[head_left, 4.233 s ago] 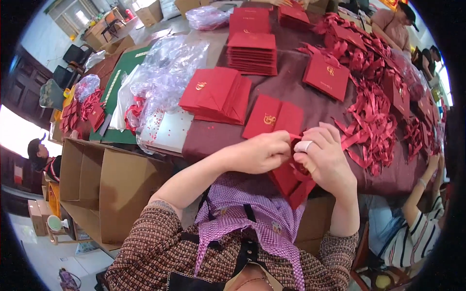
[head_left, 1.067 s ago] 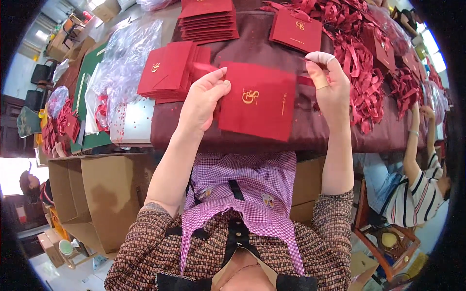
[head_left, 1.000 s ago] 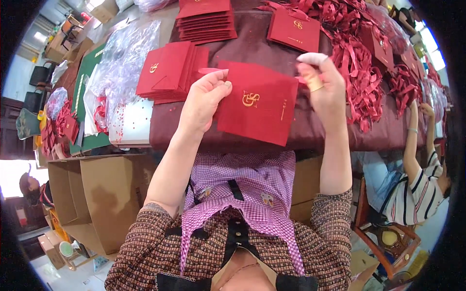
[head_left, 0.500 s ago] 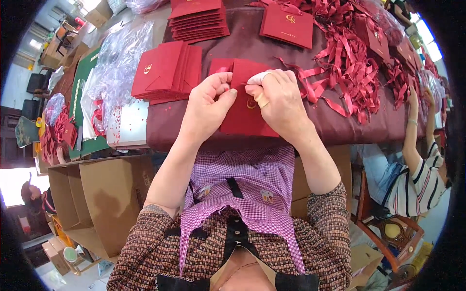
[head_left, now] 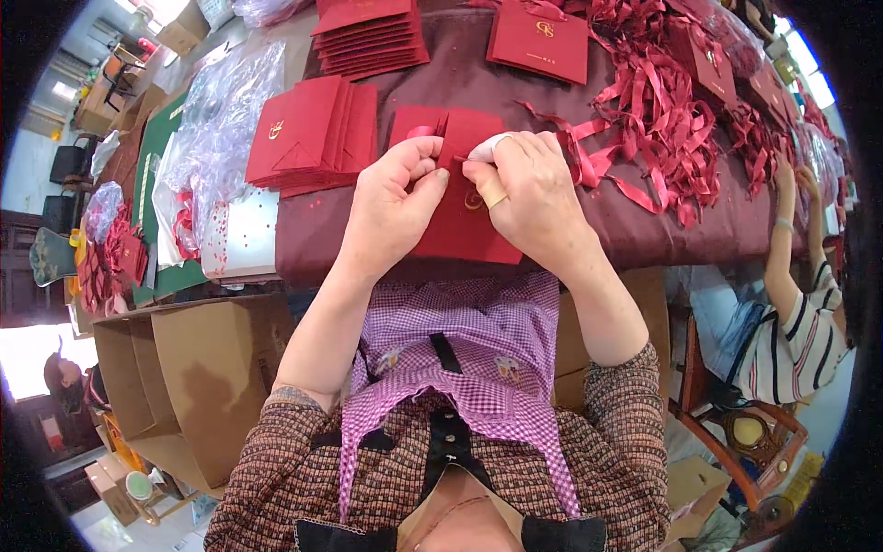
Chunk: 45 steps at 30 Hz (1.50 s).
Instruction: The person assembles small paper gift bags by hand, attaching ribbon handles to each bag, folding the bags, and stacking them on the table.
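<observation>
A flat red paper gift bag (head_left: 463,237) with a gold emblem lies at the table's near edge, partly under my hands. My left hand (head_left: 397,198) is closed in a pinch at its upper left part, where a loop of red ribbon (head_left: 421,132) shows above the fingers. Close beside it, my right hand (head_left: 526,189) pinches at the bag's upper middle, apparently on the ribbon's end; the fingertips hide most of it. White wrapping covers one right finger and a beige bandage another.
Stacked red bags (head_left: 308,138) stand left, with another pile (head_left: 368,41) behind. More bags (head_left: 538,46) lie at the back. Loose red ribbons (head_left: 658,129) heap up on the right. Clear plastic (head_left: 230,120) covers the far left. A co-worker's arm (head_left: 782,230) reaches in from the right.
Both hands stay nearly in place, still pinching at the bag's upper part. The view has shifted slightly, so the table's things sit a little higher and further left.
</observation>
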Each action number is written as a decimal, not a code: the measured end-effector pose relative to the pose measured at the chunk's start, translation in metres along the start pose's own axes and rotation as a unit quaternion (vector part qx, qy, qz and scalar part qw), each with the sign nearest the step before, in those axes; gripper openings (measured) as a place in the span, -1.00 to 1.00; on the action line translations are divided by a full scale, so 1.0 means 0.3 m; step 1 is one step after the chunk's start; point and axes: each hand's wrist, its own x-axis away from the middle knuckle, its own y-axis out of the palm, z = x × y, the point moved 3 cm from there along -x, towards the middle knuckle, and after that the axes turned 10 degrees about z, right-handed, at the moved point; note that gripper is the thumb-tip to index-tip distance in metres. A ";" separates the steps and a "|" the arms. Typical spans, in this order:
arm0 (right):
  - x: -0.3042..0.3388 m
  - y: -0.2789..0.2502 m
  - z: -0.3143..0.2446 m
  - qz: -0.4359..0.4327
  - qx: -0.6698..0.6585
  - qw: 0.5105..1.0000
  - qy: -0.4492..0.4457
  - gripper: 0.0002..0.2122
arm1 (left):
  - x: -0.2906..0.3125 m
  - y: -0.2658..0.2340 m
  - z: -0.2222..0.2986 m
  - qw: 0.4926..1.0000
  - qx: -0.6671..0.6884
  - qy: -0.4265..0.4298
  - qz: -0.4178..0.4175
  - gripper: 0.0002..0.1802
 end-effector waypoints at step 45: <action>-0.007 -0.047 0.064 -0.157 -0.188 0.937 0.250 -0.84 | 0.007 0.012 0.045 0.987 -0.075 0.099 -0.103 -0.75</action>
